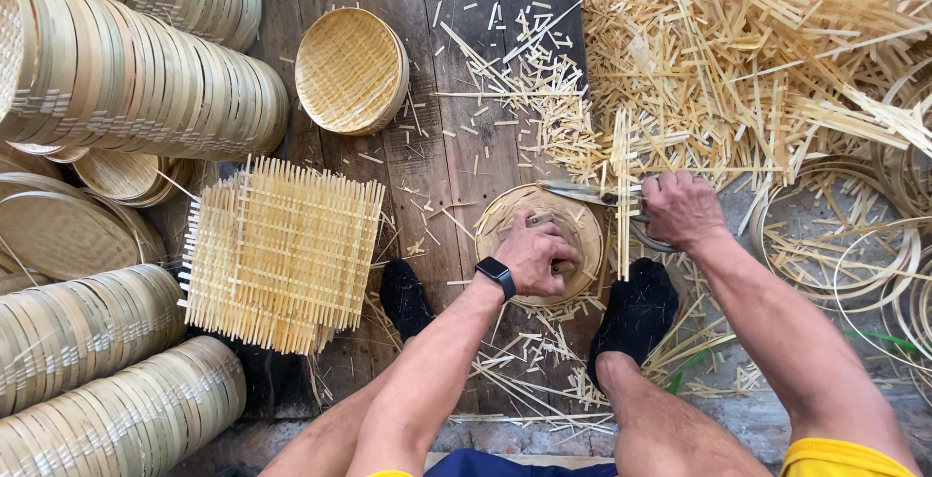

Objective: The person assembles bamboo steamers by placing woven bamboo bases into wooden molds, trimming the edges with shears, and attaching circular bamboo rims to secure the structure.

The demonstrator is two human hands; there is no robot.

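My left hand [536, 256], with a black watch on its wrist, presses down inside a round woven bamboo tray [575, 220] that rests on the plank floor between my two black-socked feet. My right hand [682, 207] grips a pair of metal shears [592, 193] whose blades lie along the tray's far rim. A bundle of loose bamboo strips [621, 186] sticks out upright past the tray's right edge, beside the shears.
A stack of square woven bamboo mats [282, 252] lies at left. A finished round tray [349, 69] sits further off. Rows of stacked bamboo rims [146, 79] fill the left side. Cut strips [757, 50] and bamboo hoops [845, 254] litter the right.
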